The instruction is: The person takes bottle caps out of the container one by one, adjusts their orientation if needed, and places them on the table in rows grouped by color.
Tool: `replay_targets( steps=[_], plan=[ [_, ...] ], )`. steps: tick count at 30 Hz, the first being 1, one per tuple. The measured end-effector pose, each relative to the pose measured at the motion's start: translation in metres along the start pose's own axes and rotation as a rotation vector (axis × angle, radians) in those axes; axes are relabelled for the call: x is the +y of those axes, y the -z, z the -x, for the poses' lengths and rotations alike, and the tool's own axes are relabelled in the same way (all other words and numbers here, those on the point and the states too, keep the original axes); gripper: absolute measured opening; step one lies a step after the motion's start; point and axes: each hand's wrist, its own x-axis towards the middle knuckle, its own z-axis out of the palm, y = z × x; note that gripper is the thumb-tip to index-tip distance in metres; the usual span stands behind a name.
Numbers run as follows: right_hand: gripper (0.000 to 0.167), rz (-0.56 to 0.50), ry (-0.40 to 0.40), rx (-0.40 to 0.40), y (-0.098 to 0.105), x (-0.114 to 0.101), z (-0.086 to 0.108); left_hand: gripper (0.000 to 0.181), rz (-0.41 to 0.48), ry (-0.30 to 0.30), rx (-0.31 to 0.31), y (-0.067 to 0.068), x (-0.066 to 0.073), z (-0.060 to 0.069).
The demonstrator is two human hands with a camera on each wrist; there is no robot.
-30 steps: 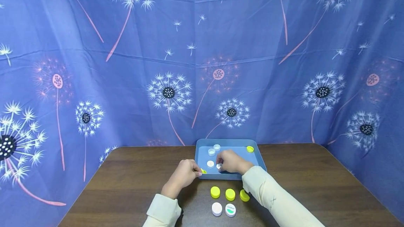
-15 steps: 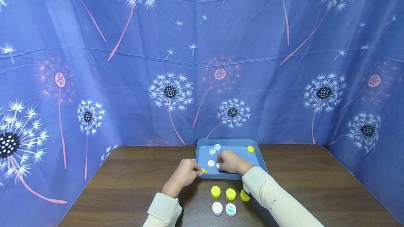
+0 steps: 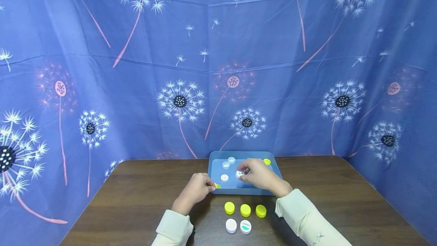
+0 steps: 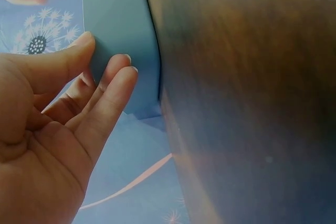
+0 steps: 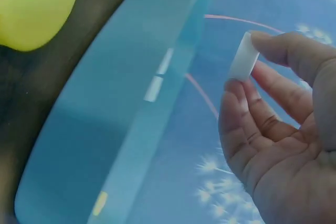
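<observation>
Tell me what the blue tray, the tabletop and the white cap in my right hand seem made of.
Blue tray: perhaps plastic or coated metal, soft sheen, evenly coloured. Tabletop: satin-looking wood or laminate, streaked brown grain. White cap: likely plastic, smooth, pale unbroken edge.

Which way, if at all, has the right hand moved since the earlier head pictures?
Yes: against the blue tray, the right hand, pinching a white cap, has shifted right and slightly up in the head view.

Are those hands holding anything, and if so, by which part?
The right hand pinches a white cap by opposite sides of its edge. The left hand grips the blue tray by its rim, near the near-left corner.
</observation>
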Motion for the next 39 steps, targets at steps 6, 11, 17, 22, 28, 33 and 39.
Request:
replay_targets(
  steps=[6, 11, 17, 22, 28, 33, 39],
  plan=[
    [0.018, 0.001, -0.004, 0.043, 0.013, -0.012, 0.034, 0.010, -0.003, -0.013, 0.004, -0.001, -0.003, 0.001],
    [0.018, -0.008, 0.005, 0.052, 0.013, -0.014, 0.060, 0.010, 0.011, -0.017, 0.004, 0.001, -0.002, 0.001],
    [0.015, -0.057, 0.002, -0.001, 0.004, -0.012, 0.080, 0.010, 0.010, -0.006, 0.002, 0.003, -0.001, 0.002],
    [0.016, -0.061, 0.022, -0.066, -0.001, -0.009, 0.086, 0.011, 0.021, 0.014, -0.012, 0.001, -0.002, 0.002],
    [0.014, -0.052, 0.005, -0.160, -0.002, -0.008, 0.090, 0.010, 0.014, -0.007, 0.004, 0.001, -0.002, 0.001],
    [0.012, -0.043, -0.002, -0.218, -0.005, -0.008, 0.095, 0.009, 0.018, -0.018, 0.005, 0.001, 0.000, 0.000],
    [0.017, -0.017, 0.004, -0.284, -0.012, -0.005, 0.097, 0.011, 0.008, -0.002, 0.005, 0.000, 0.000, 0.002]
  ],
)
